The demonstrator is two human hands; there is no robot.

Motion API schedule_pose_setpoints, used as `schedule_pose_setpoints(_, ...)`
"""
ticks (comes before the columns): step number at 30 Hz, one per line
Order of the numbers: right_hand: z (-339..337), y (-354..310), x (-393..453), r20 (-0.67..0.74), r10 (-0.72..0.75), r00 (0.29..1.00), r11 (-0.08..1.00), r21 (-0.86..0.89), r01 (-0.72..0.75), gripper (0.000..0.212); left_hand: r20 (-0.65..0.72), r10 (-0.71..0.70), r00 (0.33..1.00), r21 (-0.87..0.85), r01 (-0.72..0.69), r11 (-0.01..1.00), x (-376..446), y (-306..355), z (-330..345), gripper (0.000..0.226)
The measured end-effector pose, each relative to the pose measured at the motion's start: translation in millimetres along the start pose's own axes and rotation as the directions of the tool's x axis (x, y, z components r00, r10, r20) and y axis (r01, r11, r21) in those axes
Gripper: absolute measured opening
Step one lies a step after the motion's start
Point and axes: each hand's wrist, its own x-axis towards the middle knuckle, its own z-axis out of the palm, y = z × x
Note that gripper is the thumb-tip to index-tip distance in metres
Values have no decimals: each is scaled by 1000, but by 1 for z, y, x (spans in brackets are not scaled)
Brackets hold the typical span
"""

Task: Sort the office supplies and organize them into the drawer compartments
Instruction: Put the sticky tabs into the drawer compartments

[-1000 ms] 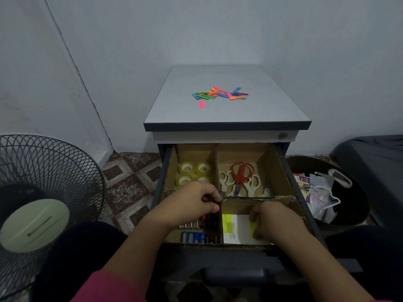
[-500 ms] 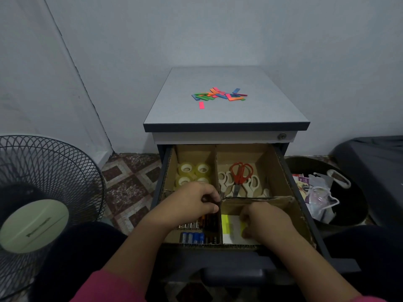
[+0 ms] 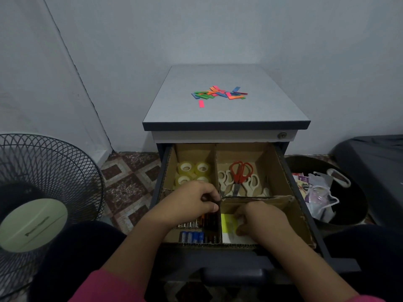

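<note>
The open drawer [image 3: 292,205] holds a cardboard insert with several compartments. Tape rolls [image 3: 193,171] fill the back left one, scissors [image 3: 239,177] the back right one, and batteries [image 3: 193,236] the front left one. My left hand [image 3: 192,203] grips the cardboard divider [image 3: 216,168] where the walls cross. My right hand [image 3: 261,221] reaches down into the front right compartment, its fingers curled on the yellow and white sticky notes [image 3: 227,223] there. A heap of coloured paper strips [image 3: 218,94] lies on the cabinet top [image 3: 261,105].
A standing fan [image 3: 41,203] is at the left on the tiled floor. A dark bin [image 3: 353,192] with bags and wrappers stands right of the cabinet, and a dark covered object [image 3: 377,162] sits beyond it. The wall is close behind.
My right hand has moved left inside the front right compartment, covering more of the sticky notes. My left hand stays on the divider.
</note>
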Motion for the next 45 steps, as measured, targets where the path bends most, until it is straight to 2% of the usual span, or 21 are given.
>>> schedule_pose_setpoints(4, 0, -1, 0, -23, -11, 1000, 1000, 10, 11, 42, -9, 2, 1000, 5, -2, 1000, -1, 2, 0, 16)
schedule_pose_setpoints(11, -1, -1, -2, -56, 0, 998, 1000, -22, -1, 25, -3, 1, 1000, 6, -1, 1000, -3, 4, -1, 17)
schedule_pose_setpoints(25, -3, -3, -3, -22, -7, 1000, 1000, 6, 7, 27, -1, 1, 1000, 15, -1, 1000, -3, 6, -2, 17)
schedule_pose_setpoints(29, -7, 7, -5, -18, 85, 996, 993, 87, -83, 21, 6, 1, 1000, 14, -1, 1000, -3, 5, -2, 18)
schedule_pose_setpoints(34, -10, 28, -12, -2, 286, 958, 958, 8, -286, 23, 0, 1, 1000, 30, -1, 1000, -3, 5, -2, 20)
schedule_pose_setpoints(45, -5, 27, -14, 3, 326, 945, 945, 25, -326, 23, 7, -8, 1000, 31, 8, 999, -3, 5, -2, 20)
